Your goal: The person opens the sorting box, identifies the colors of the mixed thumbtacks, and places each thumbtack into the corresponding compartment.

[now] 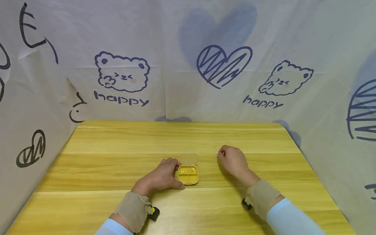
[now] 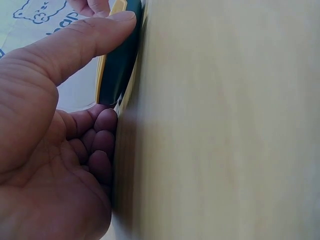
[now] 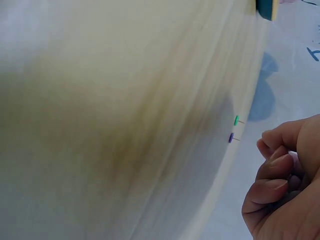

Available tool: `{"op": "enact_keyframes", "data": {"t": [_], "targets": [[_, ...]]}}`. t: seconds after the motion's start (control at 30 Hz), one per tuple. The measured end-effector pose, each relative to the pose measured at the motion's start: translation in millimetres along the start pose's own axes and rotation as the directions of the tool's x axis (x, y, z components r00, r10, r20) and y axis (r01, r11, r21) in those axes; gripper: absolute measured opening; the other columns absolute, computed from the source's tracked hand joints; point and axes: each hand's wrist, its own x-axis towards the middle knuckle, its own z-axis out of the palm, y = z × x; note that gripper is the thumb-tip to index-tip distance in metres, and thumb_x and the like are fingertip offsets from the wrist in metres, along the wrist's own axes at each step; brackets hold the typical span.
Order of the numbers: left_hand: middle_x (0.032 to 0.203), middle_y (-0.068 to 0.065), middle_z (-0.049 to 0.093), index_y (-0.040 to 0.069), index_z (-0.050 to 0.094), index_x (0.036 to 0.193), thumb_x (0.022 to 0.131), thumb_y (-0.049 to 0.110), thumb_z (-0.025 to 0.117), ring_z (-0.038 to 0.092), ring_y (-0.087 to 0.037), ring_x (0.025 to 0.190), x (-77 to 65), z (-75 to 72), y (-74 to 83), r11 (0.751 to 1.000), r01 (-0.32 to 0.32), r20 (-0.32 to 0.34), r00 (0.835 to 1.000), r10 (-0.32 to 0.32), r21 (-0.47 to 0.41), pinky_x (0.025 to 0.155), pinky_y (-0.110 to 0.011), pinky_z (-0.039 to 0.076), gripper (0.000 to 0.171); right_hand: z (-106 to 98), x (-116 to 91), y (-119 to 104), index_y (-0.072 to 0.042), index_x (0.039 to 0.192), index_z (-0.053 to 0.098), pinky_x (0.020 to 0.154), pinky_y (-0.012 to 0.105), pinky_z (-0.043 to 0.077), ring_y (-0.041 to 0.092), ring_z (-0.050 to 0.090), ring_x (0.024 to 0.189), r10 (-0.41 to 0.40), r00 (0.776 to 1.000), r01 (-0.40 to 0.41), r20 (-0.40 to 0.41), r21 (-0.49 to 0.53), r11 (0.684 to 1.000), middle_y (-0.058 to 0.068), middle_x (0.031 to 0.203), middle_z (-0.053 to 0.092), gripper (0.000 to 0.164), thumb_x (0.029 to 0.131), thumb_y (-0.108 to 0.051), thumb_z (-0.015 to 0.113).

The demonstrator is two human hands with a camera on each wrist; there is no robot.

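A small yellow pill box (image 1: 188,174) with a divided inside lies on the table, its clear lid (image 1: 188,159) raised at the back. Two small shiny round pieces sit in its rear compartments. My left hand (image 1: 163,176) grips the box from the left, thumb along the front edge and fingers by the back corner; its dark green underside shows in the left wrist view. To the right, a green stud (image 3: 236,120) and a purple stud (image 3: 231,137), each with a thin metal pin, lie on the table. Close beside them is my right hand (image 1: 234,160), fingers loosely bent, nothing visible in them.
The wood-grain table (image 1: 117,140) spreads around both hands. Behind it and at both sides hangs a white cloth (image 1: 173,85) with bear and heart drawings. Each wrist wears a band with a small dark device.
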Motion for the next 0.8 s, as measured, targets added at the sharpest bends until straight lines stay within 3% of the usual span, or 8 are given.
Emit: {"op": "enact_keyframes", "data": {"t": [0.17, 0.8], "targets": [[0.105, -0.004, 0.052, 0.006, 0.053, 0.116, 0.066, 0.038, 0.086, 0.041, -0.022, 0.098, 0.1, 0.7, -1.3, 1.000, -0.004, -0.003, 1.000, 0.004, 0.011, 0.090, -0.042, 0.037, 0.068, 5, 4, 1, -0.010, 0.093, 0.068, 0.049, 0.030, 0.042, 0.014, 0.049, 0.051, 0.016, 0.999, -0.014, 0.042, -0.030, 0.999, 0.000, 0.074, 0.065, 0.014, 0.094, -0.021, 0.059], [0.104, -0.003, 0.052, 0.009, 0.053, 0.115, 0.065, 0.039, 0.085, 0.041, -0.022, 0.097, 1.3, 1.3, -1.7, 1.000, 0.005, -0.006, 1.000, -0.005, 0.021, 0.089, -0.042, 0.037, 0.067, 16, 14, -5, -0.014, 0.091, 0.070, 0.064, 0.038, 0.052, 0.016, 0.061, 0.071, 0.016, 0.997, -0.007, 0.074, -0.121, 0.993, 0.001, 0.086, 0.070, 0.012, 0.094, -0.021, 0.060]]}}
